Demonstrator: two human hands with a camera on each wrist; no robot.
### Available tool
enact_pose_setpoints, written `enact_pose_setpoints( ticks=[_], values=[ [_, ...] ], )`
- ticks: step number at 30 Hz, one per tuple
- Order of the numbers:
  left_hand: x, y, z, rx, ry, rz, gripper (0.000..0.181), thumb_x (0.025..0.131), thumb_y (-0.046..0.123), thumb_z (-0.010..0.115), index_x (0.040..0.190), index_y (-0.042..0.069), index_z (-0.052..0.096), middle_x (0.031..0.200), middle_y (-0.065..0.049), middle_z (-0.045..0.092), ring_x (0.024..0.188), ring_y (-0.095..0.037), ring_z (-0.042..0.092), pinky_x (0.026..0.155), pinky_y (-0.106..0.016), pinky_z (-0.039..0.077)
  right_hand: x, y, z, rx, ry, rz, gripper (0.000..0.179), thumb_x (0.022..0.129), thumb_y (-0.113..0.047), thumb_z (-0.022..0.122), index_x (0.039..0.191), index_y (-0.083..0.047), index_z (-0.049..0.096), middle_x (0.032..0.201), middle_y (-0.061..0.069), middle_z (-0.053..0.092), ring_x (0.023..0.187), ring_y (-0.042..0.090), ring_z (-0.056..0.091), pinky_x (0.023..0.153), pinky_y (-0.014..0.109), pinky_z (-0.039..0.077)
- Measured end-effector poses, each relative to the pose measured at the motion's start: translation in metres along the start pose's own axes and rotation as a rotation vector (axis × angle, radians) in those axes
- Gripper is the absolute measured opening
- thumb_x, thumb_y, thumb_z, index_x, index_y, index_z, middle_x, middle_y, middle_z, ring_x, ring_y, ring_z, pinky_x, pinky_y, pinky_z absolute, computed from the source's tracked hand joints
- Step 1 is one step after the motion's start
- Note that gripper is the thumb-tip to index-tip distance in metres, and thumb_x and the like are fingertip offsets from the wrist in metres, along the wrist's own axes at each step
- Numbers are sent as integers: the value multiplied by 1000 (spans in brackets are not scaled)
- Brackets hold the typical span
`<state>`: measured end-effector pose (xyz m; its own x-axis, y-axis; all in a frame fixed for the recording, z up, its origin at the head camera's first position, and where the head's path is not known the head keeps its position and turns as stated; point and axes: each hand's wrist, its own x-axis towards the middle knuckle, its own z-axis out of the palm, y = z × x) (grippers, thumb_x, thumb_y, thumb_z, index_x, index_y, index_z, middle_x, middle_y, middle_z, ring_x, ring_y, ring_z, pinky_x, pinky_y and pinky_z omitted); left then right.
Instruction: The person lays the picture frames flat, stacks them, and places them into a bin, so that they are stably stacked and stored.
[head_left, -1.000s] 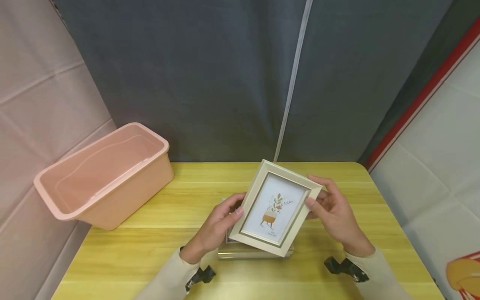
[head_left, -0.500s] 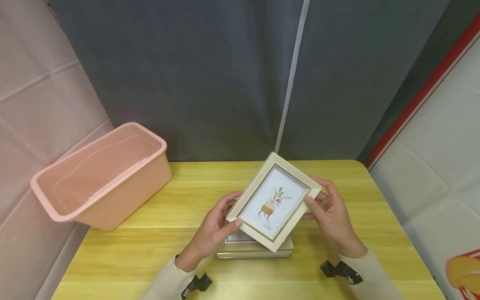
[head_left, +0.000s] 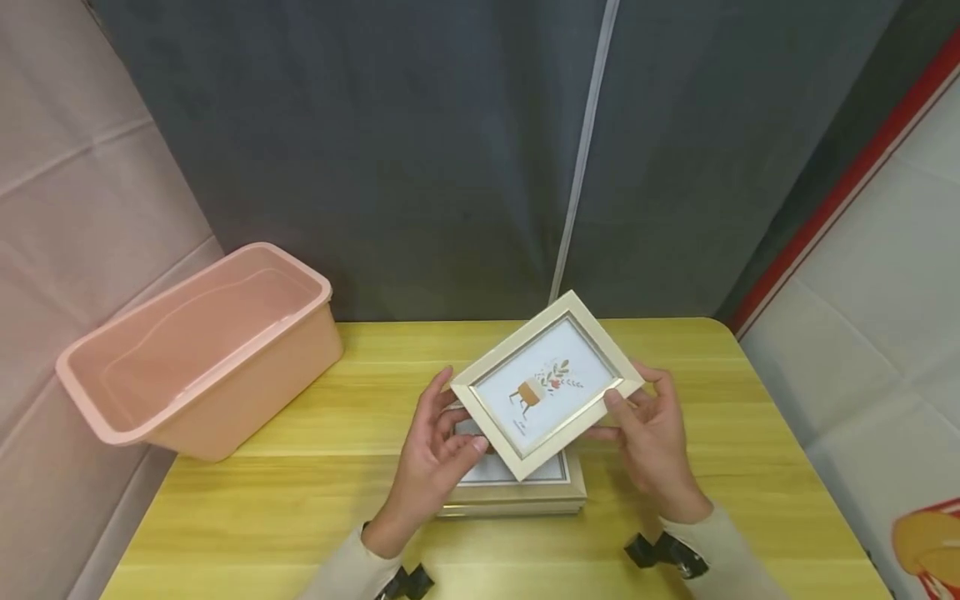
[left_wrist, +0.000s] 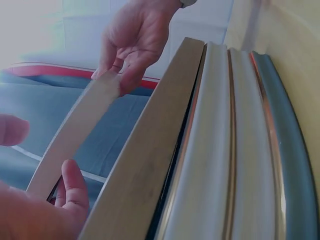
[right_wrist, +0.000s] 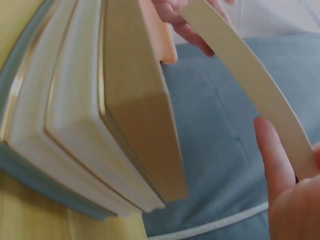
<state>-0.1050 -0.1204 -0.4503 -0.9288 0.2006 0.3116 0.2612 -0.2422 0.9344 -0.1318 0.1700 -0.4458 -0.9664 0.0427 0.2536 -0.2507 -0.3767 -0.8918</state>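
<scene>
1. A cream rectangular picture frame with a silvery-gold inner lip (head_left: 471,393) is up in the air before the person, tilted cornerwise, its front turned to the eyes. The wrist views show a gap between it and the pile below, so only the hands bear it.

2. The right hand (head_left: 654,446) pinches it at the right-hand corner: thumb on the front border, fingers behind. Gripping just the border seems a way of leaving the print in view and unsmudged.

3. The left hand (head_left: 427,458) is at the opposite edge, fingers bent behind as a support. Its thumb lies by the border, but whether it presses there I cannot tell. A hand at either end probably steadies the slant.

4. Directly beneath is a neat pile of gilt-edged picture frames (head_left: 517,502), laid flat, the top one face up. From the side I make out tan, pale and grey-blue layers, not a sure count. Flat and squared, they look stable.

5. All this sits over a yellow wood-grain table (head_left: 315,508), near its middle, presumably for easy reach.

6. A deep pink plastic tub (head_left: 255,383) stands angled at the table's left, well apart from the hands, which leaves the elbows room.
</scene>
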Motion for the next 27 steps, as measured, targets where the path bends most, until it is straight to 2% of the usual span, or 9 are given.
enact_pose_setpoints(
  ticks=[3, 5, 9, 13, 18, 21, 25, 27],
  values=[
    [-1, -2, 3, 19, 17, 8, 92, 91, -12, 70, 167, 10, 22, 156, -25, 37, 126, -18, 60, 93, -26, 61, -3, 3, 7, 9, 38, 4, 43, 105, 9, 53, 143, -6, 38, 133, 11, 63, 100, 23, 79, 64, 46, 65],
    [-2, -3, 5, 27, 23, -10, 92, 90, -12, 71, 166, 10, 25, 159, -24, 35, 125, -17, 61, 93, -28, 62, -6, 4, 12, 11, 61, 10, 43, 105, 8, 54, 142, -6, 38, 135, 12, 61, 101, 23, 79, 65, 47, 64],
    [-2, -2, 7, 37, 57, -62, 93, 89, -11, 74, 166, 14, 26, 162, -19, 32, 124, -17, 62, 92, -32, 64, -11, 6, 19, 3, 105, 45, 42, 104, 8, 57, 139, -8, 39, 136, 13, 57, 98, 24, 79, 67, 47, 65],
    [-3, 0, 7, 21, 103, -123, 92, 89, -12, 72, 165, 19, 29, 163, -12, 30, 123, -19, 64, 89, -38, 65, -14, 6, 22, -7, 112, 60, 42, 101, 12, 58, 134, -7, 41, 134, 15, 57, 97, 24, 79, 69, 46, 65],
    [-7, 6, 1, -10, 71, -174, 90, 92, -12, 67, 165, 24, 29, 164, -9, 27, 123, -22, 64, 88, -44, 64, -18, 5, 19, 28, 35, -27, 37, 102, 15, 51, 133, -2, 41, 127, 16, 58, 91, 24, 79, 64, 40, 65],
    [-9, 9, -5, -26, 30, -173, 89, 93, -12, 67, 166, 22, 28, 164, -13, 26, 121, -23, 65, 87, -45, 64, -19, 3, 16, 10, -21, -62, 39, 102, 16, 49, 138, 6, 38, 128, 15, 61, 95, 23, 78, 63, 37, 65],
    [-12, 12, -12, -29, 6, -161, 88, 93, -12, 67, 166, 17, 27, 161, -19, 31, 119, -21, 66, 85, -44, 65, -20, -1, 14, -68, -78, -70, 47, 102, 16, 49, 147, 10, 37, 132, 12, 63, 104, 20, 76, 69, 36, 65],
    [-13, 13, -17, -24, -1, -163, 89, 93, -11, 68, 167, 17, 26, 161, -21, 32, 117, -20, 67, 84, -43, 65, -19, -2, 13, -110, -101, -71, 49, 102, 16, 50, 149, 10, 39, 130, 11, 63, 97, 18, 77, 68, 35, 65]
  ],
)
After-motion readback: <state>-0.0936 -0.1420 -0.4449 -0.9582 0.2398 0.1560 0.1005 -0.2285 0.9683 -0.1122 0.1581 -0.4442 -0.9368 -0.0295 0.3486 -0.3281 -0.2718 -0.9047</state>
